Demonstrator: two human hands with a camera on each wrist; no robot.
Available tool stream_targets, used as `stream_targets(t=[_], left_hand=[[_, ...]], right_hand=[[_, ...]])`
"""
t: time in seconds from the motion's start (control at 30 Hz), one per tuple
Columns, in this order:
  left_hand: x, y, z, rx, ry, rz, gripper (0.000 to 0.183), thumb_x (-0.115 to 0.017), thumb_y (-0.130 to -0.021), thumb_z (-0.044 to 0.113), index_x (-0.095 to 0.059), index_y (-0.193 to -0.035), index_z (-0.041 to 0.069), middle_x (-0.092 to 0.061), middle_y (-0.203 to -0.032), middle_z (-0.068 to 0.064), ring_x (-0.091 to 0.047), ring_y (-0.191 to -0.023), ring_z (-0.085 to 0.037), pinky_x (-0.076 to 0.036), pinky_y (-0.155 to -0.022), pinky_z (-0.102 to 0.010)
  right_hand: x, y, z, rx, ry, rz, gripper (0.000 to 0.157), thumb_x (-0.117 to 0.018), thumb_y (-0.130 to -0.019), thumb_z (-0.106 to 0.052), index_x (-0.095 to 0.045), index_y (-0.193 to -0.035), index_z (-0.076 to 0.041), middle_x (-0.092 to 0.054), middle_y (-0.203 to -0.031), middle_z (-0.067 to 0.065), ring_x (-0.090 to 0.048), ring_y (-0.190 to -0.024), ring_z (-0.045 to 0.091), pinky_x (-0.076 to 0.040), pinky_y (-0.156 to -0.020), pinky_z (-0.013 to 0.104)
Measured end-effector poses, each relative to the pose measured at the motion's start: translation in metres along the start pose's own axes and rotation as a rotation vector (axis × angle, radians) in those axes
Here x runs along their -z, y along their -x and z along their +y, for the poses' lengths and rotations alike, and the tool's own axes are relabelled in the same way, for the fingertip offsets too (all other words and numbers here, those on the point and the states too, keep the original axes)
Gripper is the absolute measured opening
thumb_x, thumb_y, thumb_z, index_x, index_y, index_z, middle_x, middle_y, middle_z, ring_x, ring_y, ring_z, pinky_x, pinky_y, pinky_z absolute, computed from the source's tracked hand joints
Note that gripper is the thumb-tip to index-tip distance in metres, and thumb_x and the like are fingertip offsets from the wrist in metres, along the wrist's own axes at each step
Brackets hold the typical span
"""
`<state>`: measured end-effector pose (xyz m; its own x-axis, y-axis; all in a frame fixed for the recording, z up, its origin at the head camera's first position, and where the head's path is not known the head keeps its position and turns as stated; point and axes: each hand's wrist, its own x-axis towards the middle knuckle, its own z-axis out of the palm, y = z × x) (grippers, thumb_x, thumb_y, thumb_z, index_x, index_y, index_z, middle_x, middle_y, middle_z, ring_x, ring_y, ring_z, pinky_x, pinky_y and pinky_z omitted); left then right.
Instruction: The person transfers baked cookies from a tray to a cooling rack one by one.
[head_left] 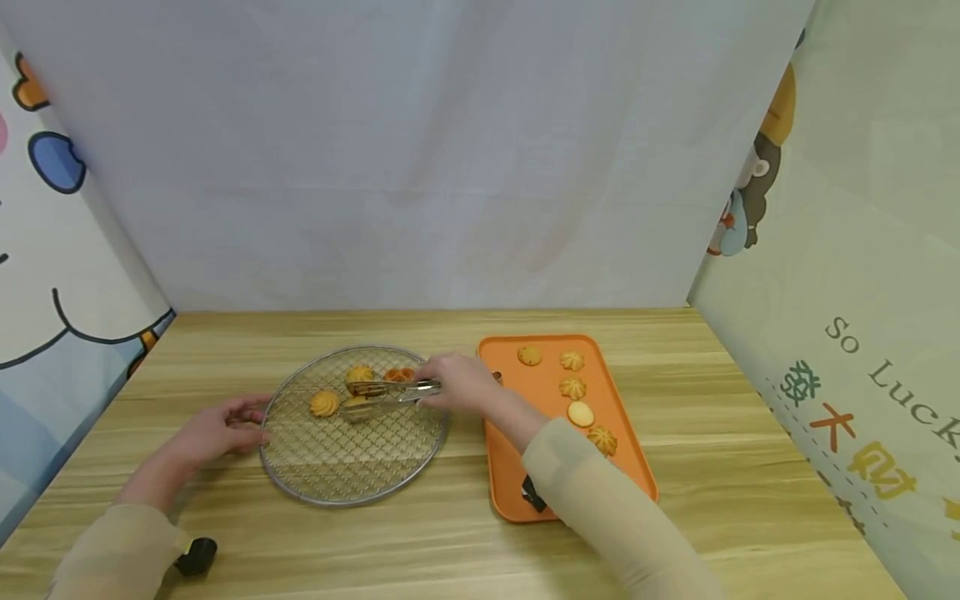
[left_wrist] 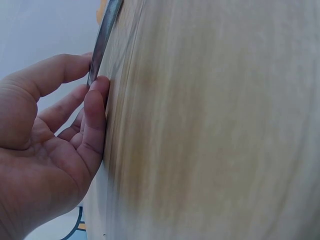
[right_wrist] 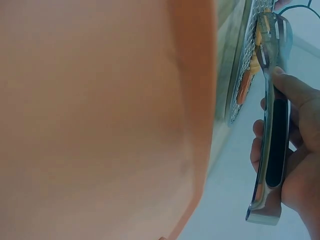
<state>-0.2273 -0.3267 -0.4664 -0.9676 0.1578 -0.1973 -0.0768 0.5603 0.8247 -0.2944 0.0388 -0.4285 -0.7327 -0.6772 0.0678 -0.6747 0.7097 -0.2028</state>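
Note:
My left hand [head_left: 217,433] is at the left edge of a round wire rack [head_left: 345,475]. In the left wrist view its thumb and fingers pinch the rack's metal rim [left_wrist: 101,45]. My right hand [head_left: 461,382] grips metal food tongs [right_wrist: 272,115], which reach left across the rack. The tongs' tips are apart, on either side of a cookie [head_left: 358,403] that they partly hide. Beside them on the mesh lie a swirled round cookie [head_left: 325,403], another golden cookie [head_left: 360,375] and a reddish-brown pretzel-shaped piece [head_left: 399,375].
An orange tray [head_left: 517,458] stands right of the rack, under my right forearm. It bears several cookies, among them a pale oval one [head_left: 581,414] and a ridged one [head_left: 602,440]. A white curtain [head_left: 420,250] closes off the wooden table's [head_left: 720,467] back edge; printed panels flank both sides.

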Motion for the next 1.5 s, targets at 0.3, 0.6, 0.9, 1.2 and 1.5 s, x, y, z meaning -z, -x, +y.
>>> stream_targets(t=[0.3, 0.6, 0.9, 1.2, 1.5], left_hand=[[0.000, 0.000, 0.000, 0.002, -0.010, -0.001, 0.078, -0.072, -0.084, 0.020, -0.030, -0.143, -0.006, -0.047, -0.123, -0.025, -0.053, -0.087, -0.008, -0.051, -0.069, -0.026], [0.001, 0.001, 0.000, 0.004, 0.007, -0.004, 0.077, -0.072, -0.084, 0.018, -0.030, -0.143, -0.006, -0.047, -0.121, -0.023, -0.053, -0.086, -0.004, -0.050, -0.068, -0.026], [0.000, 0.002, 0.003, 0.011, 0.004, -0.012, 0.076, -0.070, -0.085, 0.016, -0.029, -0.143, -0.007, -0.047, -0.122, -0.024, -0.053, -0.086, -0.004, -0.050, -0.068, -0.025], [0.000, 0.002, 0.001, 0.019, -0.014, -0.006, 0.077, -0.071, -0.085, 0.019, -0.029, -0.144, -0.005, -0.046, -0.124, -0.024, -0.052, -0.088, -0.007, -0.050, -0.070, -0.025], [0.000, 0.002, 0.002, 0.014, -0.034, 0.005, 0.076, -0.071, -0.084, 0.020, -0.030, -0.143, -0.006, -0.048, -0.123, -0.026, -0.053, -0.088, -0.009, -0.050, -0.069, -0.025]], right_hand=[[0.000, 0.001, 0.001, -0.014, -0.010, 0.004, 0.040, -0.072, -0.082, -0.039, -0.066, -0.119, -0.025, -0.063, -0.118, -0.005, -0.061, -0.103, 0.015, -0.051, -0.079, 0.031], [0.015, 0.011, 0.010, 0.015, -0.106, -0.031, 0.043, -0.071, -0.083, -0.036, -0.064, -0.124, -0.024, -0.062, -0.118, -0.002, -0.060, -0.102, 0.018, -0.049, -0.073, 0.030], [0.038, 0.031, 0.025, 0.080, -0.135, 0.035, 0.039, -0.073, -0.083, -0.034, -0.067, -0.118, -0.019, -0.064, -0.115, -0.002, -0.061, -0.100, 0.016, -0.050, -0.080, 0.033], [0.065, 0.054, 0.038, 0.121, -0.114, 0.072, 0.039, -0.071, -0.084, -0.036, -0.065, -0.119, -0.020, -0.064, -0.109, -0.005, -0.058, -0.086, 0.011, -0.047, -0.074, 0.030], [0.087, 0.079, 0.050, 0.099, -0.174, 0.090, 0.040, -0.069, -0.085, -0.035, -0.063, -0.123, -0.022, -0.062, -0.117, -0.005, -0.060, -0.090, 0.010, -0.051, -0.075, 0.028]])
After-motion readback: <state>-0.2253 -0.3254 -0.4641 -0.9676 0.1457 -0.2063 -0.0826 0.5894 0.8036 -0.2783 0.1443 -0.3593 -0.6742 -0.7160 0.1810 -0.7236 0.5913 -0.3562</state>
